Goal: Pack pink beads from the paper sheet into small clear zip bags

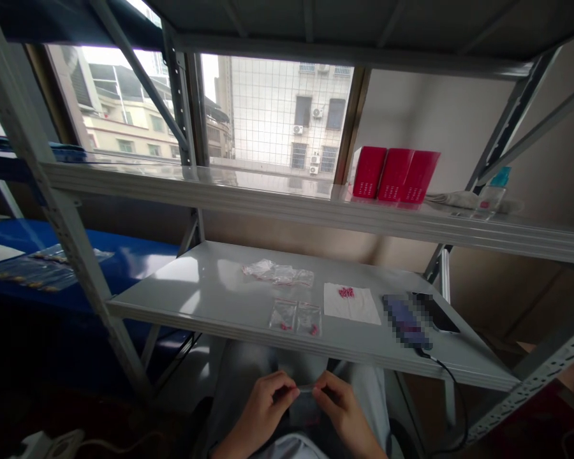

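Note:
Below the grey shelf's front edge, over my lap, my left hand (263, 405) and my right hand (342, 408) both pinch the top edge of a small clear plastic bag (307, 403). Fingers of each hand are closed on it. On the grey shelf (210, 287) above lie two small clear zip bags (296, 317) with tiny red pieces inside. Right of them is a white paper sheet (351, 303) carrying a little heap of red pieces (346, 292). A pile of empty clear bags (278, 273) lies further back.
A phone with a cable (406, 322) and a second dark phone (436, 312) lie on the shelf's right part. Three red boxes (395, 174) and a bottle (492, 190) stand on the upper shelf. Metal uprights (62, 217) frame the rack; a blue table (38, 261) is at left.

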{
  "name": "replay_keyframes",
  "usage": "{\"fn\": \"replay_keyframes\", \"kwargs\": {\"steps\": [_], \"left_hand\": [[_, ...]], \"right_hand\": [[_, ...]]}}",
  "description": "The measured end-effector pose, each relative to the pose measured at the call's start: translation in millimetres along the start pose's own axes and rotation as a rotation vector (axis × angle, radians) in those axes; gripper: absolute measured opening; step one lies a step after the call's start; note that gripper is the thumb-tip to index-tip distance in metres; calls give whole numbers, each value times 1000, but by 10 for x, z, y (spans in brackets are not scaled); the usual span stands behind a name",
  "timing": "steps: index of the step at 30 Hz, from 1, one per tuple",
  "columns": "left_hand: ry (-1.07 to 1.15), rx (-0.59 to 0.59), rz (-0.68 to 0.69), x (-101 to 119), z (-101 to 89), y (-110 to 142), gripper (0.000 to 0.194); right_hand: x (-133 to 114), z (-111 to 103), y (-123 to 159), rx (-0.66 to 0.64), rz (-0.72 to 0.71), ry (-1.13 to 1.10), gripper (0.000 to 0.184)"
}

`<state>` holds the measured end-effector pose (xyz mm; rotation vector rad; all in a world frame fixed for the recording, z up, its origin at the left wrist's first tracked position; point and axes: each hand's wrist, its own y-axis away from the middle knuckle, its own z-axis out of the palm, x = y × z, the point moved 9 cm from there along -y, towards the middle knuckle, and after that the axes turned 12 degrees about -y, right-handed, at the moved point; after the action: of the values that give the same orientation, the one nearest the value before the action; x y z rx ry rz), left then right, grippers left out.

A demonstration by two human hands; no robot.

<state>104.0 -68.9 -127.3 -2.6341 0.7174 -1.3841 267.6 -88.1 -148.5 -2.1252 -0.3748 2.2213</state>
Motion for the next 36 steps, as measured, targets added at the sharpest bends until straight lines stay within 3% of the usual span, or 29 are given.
{"fn": "replay_keyframes", "kwargs": {"steps": [3, 8, 15, 28, 33, 36], "left_hand": [[-16, -31, -8, -38, 22, -10, 28], [37, -25, 5, -79, 35, -16, 23], [14, -13, 36, -66, 101, 17, 20], [-114, -82, 83, 52, 139, 59, 27], [-172, -103, 101, 338, -15, 38, 29], [-155, -82, 106, 463, -380, -84, 31]], "right_hand": [[-30, 74, 10, -73, -18, 99, 36], [-72, 53, 3, -26, -76, 181, 47], [-38, 136, 19, -65, -73, 172, 31], [-58, 221, 52, -91, -135, 241, 33], [-54, 111, 18, -21, -110, 236, 57], [-66, -135, -14, 57, -117, 185, 64]]}}
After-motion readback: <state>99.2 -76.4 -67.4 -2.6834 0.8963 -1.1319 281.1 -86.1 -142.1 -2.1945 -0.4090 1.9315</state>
